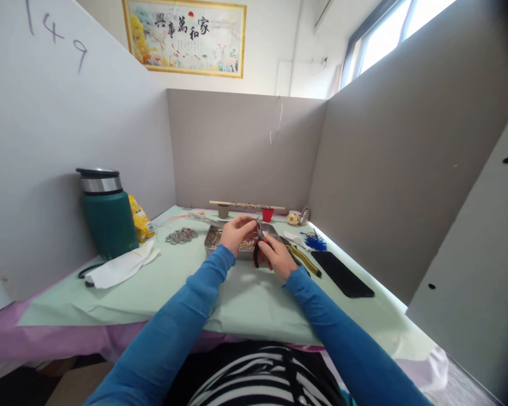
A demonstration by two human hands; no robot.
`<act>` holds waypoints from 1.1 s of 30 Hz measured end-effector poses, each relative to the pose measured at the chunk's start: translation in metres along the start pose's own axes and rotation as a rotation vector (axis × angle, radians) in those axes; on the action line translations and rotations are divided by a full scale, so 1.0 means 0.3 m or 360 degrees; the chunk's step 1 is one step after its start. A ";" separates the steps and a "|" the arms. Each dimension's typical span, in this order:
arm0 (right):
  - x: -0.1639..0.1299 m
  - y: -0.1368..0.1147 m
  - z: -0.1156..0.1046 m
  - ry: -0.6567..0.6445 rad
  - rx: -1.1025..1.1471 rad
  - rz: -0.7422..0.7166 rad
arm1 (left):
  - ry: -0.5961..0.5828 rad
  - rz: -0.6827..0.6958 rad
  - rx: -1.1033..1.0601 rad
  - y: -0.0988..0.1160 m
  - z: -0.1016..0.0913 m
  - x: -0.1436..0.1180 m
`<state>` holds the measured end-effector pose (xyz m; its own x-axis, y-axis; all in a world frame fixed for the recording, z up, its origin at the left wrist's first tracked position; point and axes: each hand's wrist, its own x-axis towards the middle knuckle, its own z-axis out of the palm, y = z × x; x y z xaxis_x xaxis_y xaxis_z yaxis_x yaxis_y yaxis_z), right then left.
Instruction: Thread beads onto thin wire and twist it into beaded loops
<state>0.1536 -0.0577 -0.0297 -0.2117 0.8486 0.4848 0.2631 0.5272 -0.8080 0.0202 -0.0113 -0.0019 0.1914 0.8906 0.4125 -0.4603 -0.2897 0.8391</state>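
Note:
Above the metal tray [209, 251], my right hand [278, 257] is closed round a small pair of pliers [256, 255] with dark handles. The pliers' jaws point up and away from me. Close to those jaws, my left hand [237, 232] is pinched, thumb and fingers together. Whatever it holds is too small to make out. Small multicoloured beads [248, 243] lie in the tray below my hands, partly hidden by them. Thin wires [203, 218] stick out past the tray's back left corner.
Left stand a green bottle [109, 223], a yellow packet [140, 219], a white cloth [122, 266] and a beaded chain pile [181, 235]. Right lie yellow-handled pliers [308, 261], a black phone [342, 274] and blue tassels [315, 241]. Behind, a stick [245, 204] spans a brown cup [223, 211] and red cup [267, 215].

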 end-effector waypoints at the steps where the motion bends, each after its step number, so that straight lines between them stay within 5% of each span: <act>1: 0.000 0.002 -0.001 0.0049 -0.0064 -0.0021 | -0.0013 0.0001 0.0001 0.000 0.000 0.000; 17: -0.007 -0.005 -0.014 0.0111 -0.0490 -0.0148 | -0.0022 0.0033 -0.0055 0.001 0.008 -0.002; 22: -0.001 0.002 -0.013 0.0122 -0.0452 -0.0270 | 0.0006 0.0059 0.0023 0.002 0.010 -0.006; 33: -0.003 0.021 -0.009 -0.0168 0.0013 -0.0134 | -0.0045 0.0126 0.0141 0.000 0.011 -0.006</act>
<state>0.1578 -0.0550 -0.0342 -0.3304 0.7921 0.5133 0.2326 0.5954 -0.7690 0.0225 -0.0141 -0.0014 0.1821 0.8538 0.4877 -0.3968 -0.3900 0.8309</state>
